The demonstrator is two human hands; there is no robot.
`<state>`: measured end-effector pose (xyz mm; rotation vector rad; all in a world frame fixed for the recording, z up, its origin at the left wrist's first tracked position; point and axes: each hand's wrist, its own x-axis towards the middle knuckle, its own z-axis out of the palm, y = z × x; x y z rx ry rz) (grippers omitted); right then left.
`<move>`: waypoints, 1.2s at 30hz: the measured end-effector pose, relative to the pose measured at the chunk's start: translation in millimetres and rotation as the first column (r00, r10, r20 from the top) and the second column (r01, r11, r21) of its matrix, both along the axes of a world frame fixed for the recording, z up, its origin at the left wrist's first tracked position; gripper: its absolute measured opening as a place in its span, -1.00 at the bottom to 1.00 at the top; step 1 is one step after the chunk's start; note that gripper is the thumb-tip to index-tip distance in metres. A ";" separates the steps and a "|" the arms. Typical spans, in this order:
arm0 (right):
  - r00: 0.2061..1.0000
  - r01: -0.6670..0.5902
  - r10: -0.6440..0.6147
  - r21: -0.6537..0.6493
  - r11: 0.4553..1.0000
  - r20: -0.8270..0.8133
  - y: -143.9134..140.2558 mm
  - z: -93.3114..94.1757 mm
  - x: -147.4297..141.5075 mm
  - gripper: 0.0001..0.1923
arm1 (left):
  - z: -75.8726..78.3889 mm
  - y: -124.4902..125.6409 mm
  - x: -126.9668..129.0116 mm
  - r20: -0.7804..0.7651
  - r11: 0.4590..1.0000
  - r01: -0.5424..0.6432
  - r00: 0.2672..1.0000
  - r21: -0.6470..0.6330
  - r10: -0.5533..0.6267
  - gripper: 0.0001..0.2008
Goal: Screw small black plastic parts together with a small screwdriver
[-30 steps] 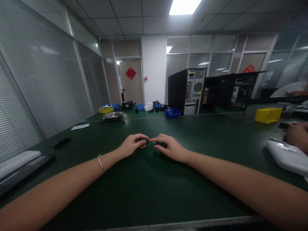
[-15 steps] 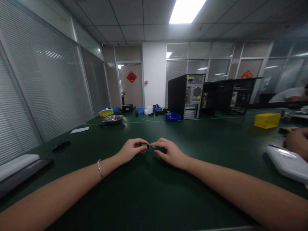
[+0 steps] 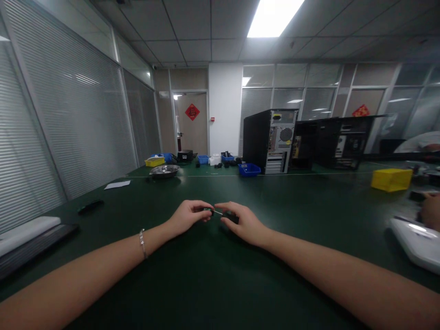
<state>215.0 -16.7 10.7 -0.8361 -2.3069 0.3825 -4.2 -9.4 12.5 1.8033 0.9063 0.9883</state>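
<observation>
Both my hands rest close together on the dark green table [image 3: 213,275], fingertips almost meeting. My left hand [image 3: 188,215] pinches a small black part [image 3: 206,211] between thumb and fingers. My right hand [image 3: 240,221] holds another small black piece [image 3: 232,217], and a thin pale pin or wire [image 3: 217,212] bridges the two. A thin bracelet [image 3: 142,243] circles my left wrist. The pieces are too small to identify.
A black remote-like object [image 3: 90,206], a paper sheet [image 3: 117,184] and a metal bowl [image 3: 164,171] lie left. Blue bins [image 3: 249,170], a yellow bin [image 3: 391,179] and computer towers [image 3: 270,140] stand behind. Another person's hand [image 3: 431,211] and a white device [image 3: 417,242] are at right.
My hands stay together on the small parts with only slight finger shifts. The camera view has tilted and drifted a little, so the scene sits slightly lower and to the right.
</observation>
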 end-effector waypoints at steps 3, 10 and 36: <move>0.999 -0.034 0.034 0.002 0.999 -0.008 1.6 -0.2 0.0 -0.59 | -0.4 1.2 0.6 0.044 1.000 -0.011 0.999 -0.023 0.012 -0.71; 0.999 -0.043 0.043 0.013 0.999 0.005 3.9 -1.0 0.4 -0.59 | 1.4 0.9 0.5 0.076 0.998 0.012 0.997 -0.069 -0.007 -0.72; 0.999 0.000 0.002 0.036 0.999 -0.043 -1.4 -2.5 1.2 -0.67 | -3.0 5.2 0.5 0.232 0.989 0.027 0.973 -0.144 0.007 -0.76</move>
